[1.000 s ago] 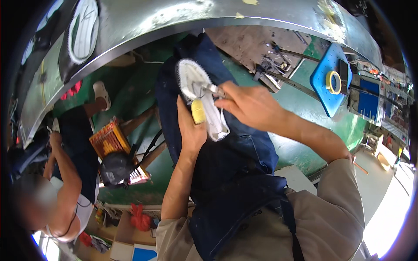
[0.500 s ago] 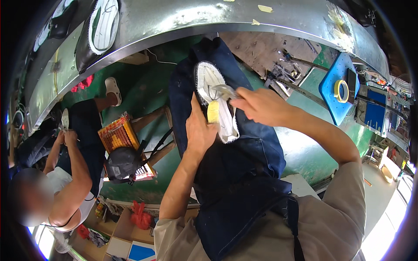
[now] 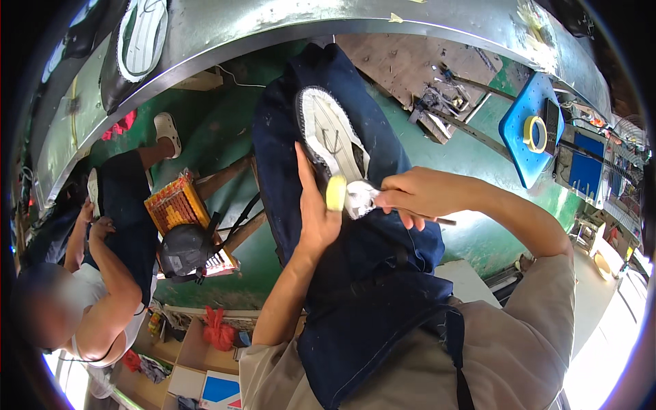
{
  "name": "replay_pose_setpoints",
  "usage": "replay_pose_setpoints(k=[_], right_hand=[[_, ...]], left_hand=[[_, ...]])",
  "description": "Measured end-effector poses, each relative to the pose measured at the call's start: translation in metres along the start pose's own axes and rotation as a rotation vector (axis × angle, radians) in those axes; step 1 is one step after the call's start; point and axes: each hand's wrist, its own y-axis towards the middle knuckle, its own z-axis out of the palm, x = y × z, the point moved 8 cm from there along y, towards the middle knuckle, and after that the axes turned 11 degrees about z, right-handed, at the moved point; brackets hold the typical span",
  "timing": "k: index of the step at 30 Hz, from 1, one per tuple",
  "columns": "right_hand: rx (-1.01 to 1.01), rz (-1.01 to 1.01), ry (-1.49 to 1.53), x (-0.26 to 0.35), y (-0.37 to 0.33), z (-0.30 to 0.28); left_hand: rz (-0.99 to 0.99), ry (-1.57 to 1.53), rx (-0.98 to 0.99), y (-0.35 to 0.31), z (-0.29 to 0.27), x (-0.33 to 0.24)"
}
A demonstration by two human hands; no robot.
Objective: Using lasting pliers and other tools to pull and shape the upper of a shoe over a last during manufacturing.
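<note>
From where I stand, I see a person in a dark blue apron (image 3: 379, 328) with a shoe (image 3: 333, 126) on their lap. The shoe is black at the edge and its bottom faces up, all white, with stitches around the rim and some thin dark strings lying on it. The toe points away from the person. Their left hand (image 3: 318, 220) is wrapped around the left side of the shoe and holds it, and there is a yellow wrap (image 3: 335, 193) on the thumb. Their right hand (image 3: 420, 195) is closed around a tool (image 3: 360, 197). The shiny metal end of the tool is at the heel, right beside the yellow thumb, and its handle sticks out past the hand. Up on the gray metal surface (image 3: 253, 22), over to the left, sits another shoe (image 3: 142, 42) with a white bottom. On the right, a yellow ring of tape (image 3: 527, 135) lies on a blue stool (image 3: 522, 167). On the left, another person (image 3: 119, 280) sits bent over, near a chair with beads (image 3: 178, 205) and a black bag (image 3: 183, 251) on it.
</note>
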Motion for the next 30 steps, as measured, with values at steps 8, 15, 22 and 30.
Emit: replay_pose_setpoints(k=[8, 15, 22, 30], right_hand=[[-0.952, -0.837, -0.447, 0.066, -0.054, -0.013], [-0.994, -0.838, -0.525, 0.07, -0.028, -0.005], [-0.633, -0.396, -0.217, 0.056, -0.001, -0.031], [-0.527, -0.303, -0.13, 0.056, -0.002, -0.034]], left_hand=[[0.053, -0.035, 0.044, -0.004, 0.004, 0.005], [-0.026, -0.149, 0.029, -0.002, 0.002, 0.007], [-0.27, -0.478, -0.171, 0.03, -0.028, 0.019], [-0.289, -0.601, -0.247, 0.041, -0.012, 0.03]])
